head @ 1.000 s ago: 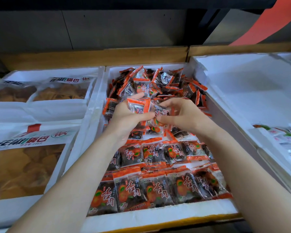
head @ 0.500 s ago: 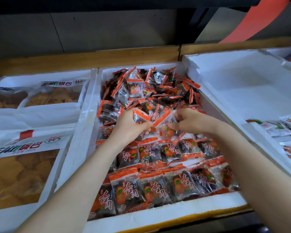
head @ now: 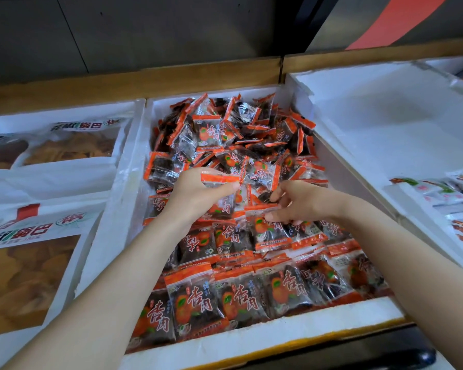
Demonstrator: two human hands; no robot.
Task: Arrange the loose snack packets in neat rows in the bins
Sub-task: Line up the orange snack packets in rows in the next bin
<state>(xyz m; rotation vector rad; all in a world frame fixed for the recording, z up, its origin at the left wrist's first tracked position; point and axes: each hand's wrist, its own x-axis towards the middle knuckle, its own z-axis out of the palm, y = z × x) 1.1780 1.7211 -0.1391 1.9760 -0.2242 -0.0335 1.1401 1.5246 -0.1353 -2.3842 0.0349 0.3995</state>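
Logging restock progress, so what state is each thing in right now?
Left hand: grips the raised packet.
Right hand: pinches a second packet by its orange edge.
Neat rows: flat, overlapping, at the front of the middle bin.
Loose pile: jumbled at the back of that bin.
Large bags: lying flat in the left bin.
Right bin: mostly bare, with a few packets at its near right.

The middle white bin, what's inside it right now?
Neat rows of snack packets at the near end, a loose heap behind. The left hand grips one packet, the right hand pinches another. Its floor is hidden beneath them.
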